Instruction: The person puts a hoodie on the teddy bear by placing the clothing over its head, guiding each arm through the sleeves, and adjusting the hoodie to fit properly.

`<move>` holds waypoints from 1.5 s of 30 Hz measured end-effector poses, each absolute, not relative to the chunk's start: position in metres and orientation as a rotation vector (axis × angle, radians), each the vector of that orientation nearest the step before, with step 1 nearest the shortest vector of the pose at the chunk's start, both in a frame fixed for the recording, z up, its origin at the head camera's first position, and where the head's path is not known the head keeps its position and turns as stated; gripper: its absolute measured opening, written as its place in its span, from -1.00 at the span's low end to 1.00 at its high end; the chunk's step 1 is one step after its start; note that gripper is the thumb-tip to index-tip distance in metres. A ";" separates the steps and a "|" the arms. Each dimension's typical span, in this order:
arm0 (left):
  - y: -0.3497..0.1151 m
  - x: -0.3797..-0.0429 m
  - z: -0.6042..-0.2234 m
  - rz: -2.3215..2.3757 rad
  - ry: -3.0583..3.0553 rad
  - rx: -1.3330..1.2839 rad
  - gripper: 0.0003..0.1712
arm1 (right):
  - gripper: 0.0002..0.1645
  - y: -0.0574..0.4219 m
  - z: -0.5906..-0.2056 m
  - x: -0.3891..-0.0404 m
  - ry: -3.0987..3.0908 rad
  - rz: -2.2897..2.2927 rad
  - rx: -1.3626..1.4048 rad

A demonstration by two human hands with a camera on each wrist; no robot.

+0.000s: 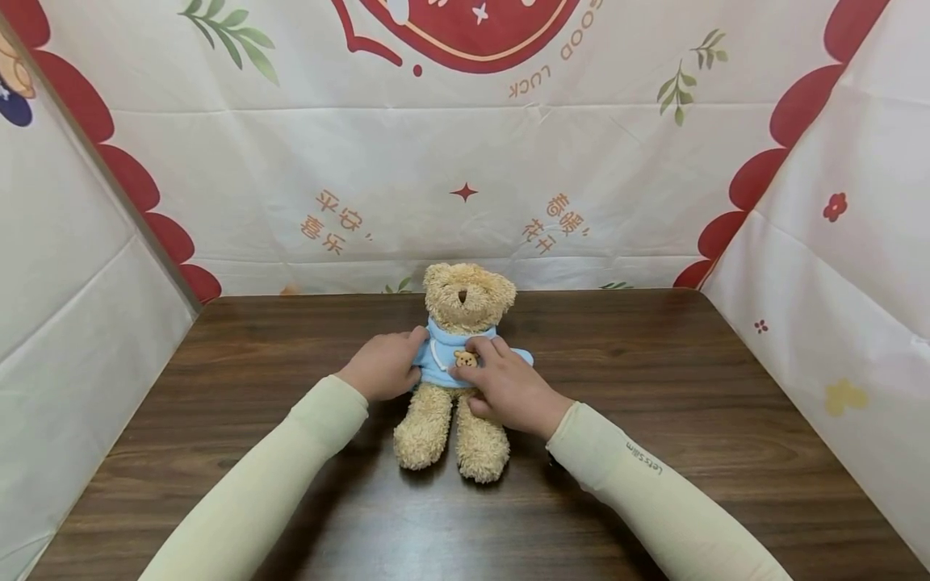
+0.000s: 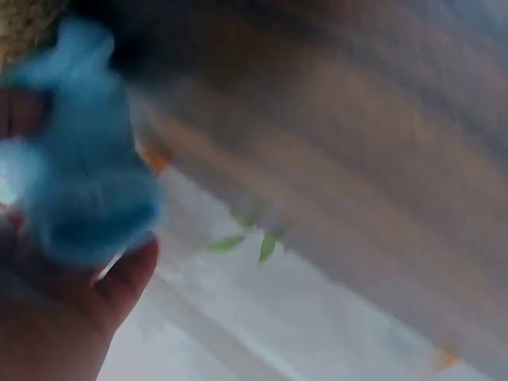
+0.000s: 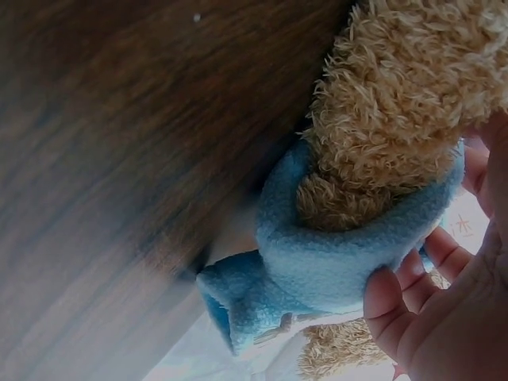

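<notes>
1. Pale sleeves (image 1: 654, 476) stretch in from the near edge, the right one carrying small dark lettering.
2. Between the hands is a curly-furred teddy bear (image 1: 472, 298), on the wooden table (image 1: 639, 355), around the middle and towards the far side, feet pointing at the person. From where I stand, I can't tell whether it sits or lies.
3. It wears a blue sweater (image 1: 452, 340) with a white drawstring (image 1: 436, 355) and a bear-face patch (image 1: 466, 359).
4. On the bear's side, the left hand (image 1: 385, 367) has thumb and fingers clamped on the short blue sleeve (image 2: 95, 190), though the wrist view is blurred.
5. Over the front, the right hand (image 1: 514, 389) has its fingers apart, tips resting on the sweater beside the patch.
6. Behind hangs a white backdrop (image 1: 407, 153) edged with red scallops (image 1: 763, 177).
</notes>
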State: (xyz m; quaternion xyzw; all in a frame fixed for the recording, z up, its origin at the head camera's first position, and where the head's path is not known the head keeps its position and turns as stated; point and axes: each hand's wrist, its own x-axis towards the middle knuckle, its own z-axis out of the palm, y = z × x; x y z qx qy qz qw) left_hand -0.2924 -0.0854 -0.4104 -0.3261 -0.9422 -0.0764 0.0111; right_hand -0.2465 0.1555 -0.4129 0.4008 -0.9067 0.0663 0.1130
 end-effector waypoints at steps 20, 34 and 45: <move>-0.070 -0.292 -0.405 -0.061 -2.985 -1.005 -0.67 | -0.52 0.157 -0.414 -0.247 -2.666 0.163 1.168; -0.065 -0.291 -0.416 0.169 -2.710 -0.986 -0.77 | -0.54 0.158 -0.415 -0.247 -2.663 0.181 1.169; -0.081 -0.288 -0.418 0.043 -2.762 -1.025 -0.58 | -0.53 0.155 -0.415 -0.246 -2.671 0.188 1.154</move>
